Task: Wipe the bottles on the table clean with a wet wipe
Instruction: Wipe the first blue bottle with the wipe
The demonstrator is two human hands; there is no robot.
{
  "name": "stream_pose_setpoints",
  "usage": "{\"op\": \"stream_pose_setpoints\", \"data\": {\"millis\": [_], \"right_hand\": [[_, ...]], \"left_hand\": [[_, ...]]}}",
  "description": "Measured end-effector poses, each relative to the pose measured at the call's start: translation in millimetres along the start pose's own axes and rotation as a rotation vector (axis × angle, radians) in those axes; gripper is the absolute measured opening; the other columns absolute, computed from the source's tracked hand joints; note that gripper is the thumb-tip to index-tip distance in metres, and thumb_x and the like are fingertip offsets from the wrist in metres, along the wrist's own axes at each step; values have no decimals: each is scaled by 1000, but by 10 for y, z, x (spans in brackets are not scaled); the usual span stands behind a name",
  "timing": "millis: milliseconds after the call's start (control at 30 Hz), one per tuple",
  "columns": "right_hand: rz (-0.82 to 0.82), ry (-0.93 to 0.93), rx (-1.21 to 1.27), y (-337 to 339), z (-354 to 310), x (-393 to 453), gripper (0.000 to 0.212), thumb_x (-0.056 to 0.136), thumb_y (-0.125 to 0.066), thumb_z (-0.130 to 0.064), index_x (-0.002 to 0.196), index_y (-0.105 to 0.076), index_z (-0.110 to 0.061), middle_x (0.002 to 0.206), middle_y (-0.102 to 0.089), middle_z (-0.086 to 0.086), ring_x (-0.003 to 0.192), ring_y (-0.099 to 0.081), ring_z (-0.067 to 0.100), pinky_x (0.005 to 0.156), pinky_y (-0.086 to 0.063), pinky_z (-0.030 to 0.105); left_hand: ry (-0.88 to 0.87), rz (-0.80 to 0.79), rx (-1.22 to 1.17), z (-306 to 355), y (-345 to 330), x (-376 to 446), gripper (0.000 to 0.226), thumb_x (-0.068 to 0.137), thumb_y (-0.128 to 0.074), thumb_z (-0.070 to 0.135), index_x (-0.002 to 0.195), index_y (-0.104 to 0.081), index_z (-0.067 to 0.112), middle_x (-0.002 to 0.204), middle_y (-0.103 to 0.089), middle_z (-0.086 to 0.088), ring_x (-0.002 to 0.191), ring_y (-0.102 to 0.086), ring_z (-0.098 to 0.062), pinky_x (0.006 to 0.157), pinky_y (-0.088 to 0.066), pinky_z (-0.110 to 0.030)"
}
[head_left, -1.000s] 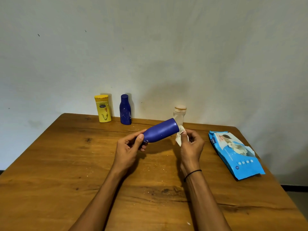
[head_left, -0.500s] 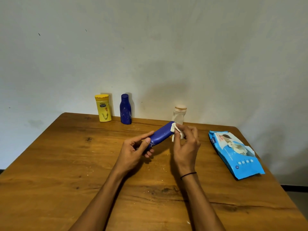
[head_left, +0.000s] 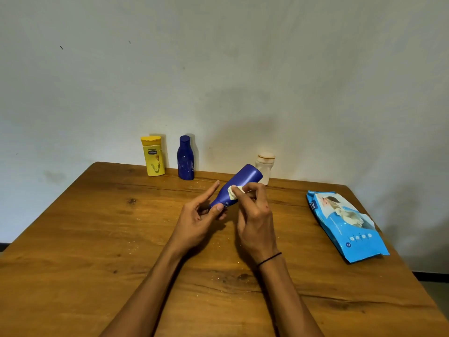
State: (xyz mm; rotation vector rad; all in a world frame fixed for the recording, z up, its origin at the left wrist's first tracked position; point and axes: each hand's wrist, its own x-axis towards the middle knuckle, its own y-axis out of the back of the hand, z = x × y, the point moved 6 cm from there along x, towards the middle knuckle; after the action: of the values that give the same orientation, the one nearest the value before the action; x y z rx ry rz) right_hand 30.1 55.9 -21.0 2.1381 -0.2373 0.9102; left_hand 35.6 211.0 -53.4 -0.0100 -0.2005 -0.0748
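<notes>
Bottle [head_left: 240, 184], smooth matte blue plastic, tilts above the wooden table [head_left: 97, 239], cap end pinched in the left hand [head_left: 196, 220], forefinger straight. Right hand [head_left: 255, 215] presses a crumpled white wipe [head_left: 234, 192] against its rounded side.

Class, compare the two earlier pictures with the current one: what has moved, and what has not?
The right hand slid the wet wipe from the blue bottle's base down its side toward the neck. The left hand kept pinching the cap end. The three standing bottles and the wipes pack stayed put.
</notes>
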Motion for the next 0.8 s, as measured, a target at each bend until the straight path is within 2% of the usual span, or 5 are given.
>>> {"op": "stream_pose_setpoints", "data": {"millis": [133, 267, 367, 567, 800], "right_hand": [[-97, 39, -21, -61, -30, -23, 62, 87, -68, 8, 144, -57, -14, 138, -39, 6, 124, -55, 25, 93, -60, 37], [-195, 96, -51, -71, -96, -30, 74, 82, -72, 9, 150, -51, -10, 142, -31, 3, 130, -54, 33, 101, -57, 42], [-203, 106, -78, -89, -108, -43, 78, 80, -75, 9, 151, -49, -10, 144, -31, 7, 127, -58, 34, 97, -60, 42], [-138, 129, -65, -82, -188, -59, 56, 93, -58, -16, 148, -52, -8, 141, -44, 13, 108, -67, 25, 85, -64, 33], [-89, 157, -124, -67, -163, -86, 57, 87, -78, -9, 141, -59, -7, 131, -53, 11, 100, -66, 23, 79, -63, 34]], "left_hand": [[-5, 33, -46, -16, 48, 11, 50, 104, -59, 19, 153, -50, 25, 103, -78, -11, 86, -74, -19, 78, -65, -34], [-1, 56, -29, -73, 78, 46, 42, 106, -51, 24, 148, -54, 21, 95, -76, -12, 81, -72, -15, 76, -61, -26], [31, 55, -64, -110, 93, 62, 40, 106, -50, 30, 145, -58, 26, 89, -75, -9, 79, -69, -16, 73, -60, -27], [65, 19, -109, -122, 106, 55, 45, 103, -54, 33, 147, -59, 23, 95, -74, -8, 83, -67, -16, 78, -59, -30], [12, -87, 25, -56, 51, 17, 46, 104, -56, 31, 150, -54, 26, 93, -73, -4, 84, -68, -14, 76, -60, -30]]}}
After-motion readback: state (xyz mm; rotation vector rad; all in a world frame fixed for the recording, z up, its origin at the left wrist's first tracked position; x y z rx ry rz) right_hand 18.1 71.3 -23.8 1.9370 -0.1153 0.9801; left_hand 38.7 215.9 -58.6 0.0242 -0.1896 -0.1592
